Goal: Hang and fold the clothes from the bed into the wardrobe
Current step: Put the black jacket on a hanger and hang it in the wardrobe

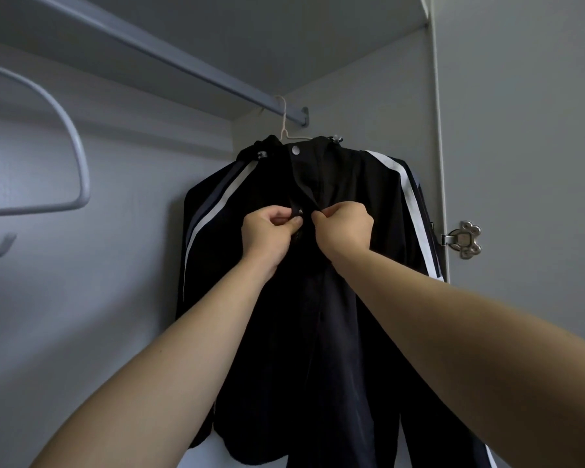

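Observation:
A black jacket point(358, 211) with white and grey sleeve stripes hangs on a thin pale hanger point(286, 130) from the grey wardrobe rail point(183, 62). My left hand point(267, 234) pinches the left front edge of the jacket at a metal snap at chest height. My right hand point(343, 228) pinches the right front edge just beside it. Both fists sit close together over the jacket's front opening. Another snap point(296, 150) shows at the collar.
A grey plastic hanger point(78, 163) hangs at the left, close to the camera. The wardrobe's side wall and a metal door hinge point(465, 239) are at the right. A shelf runs above the rail.

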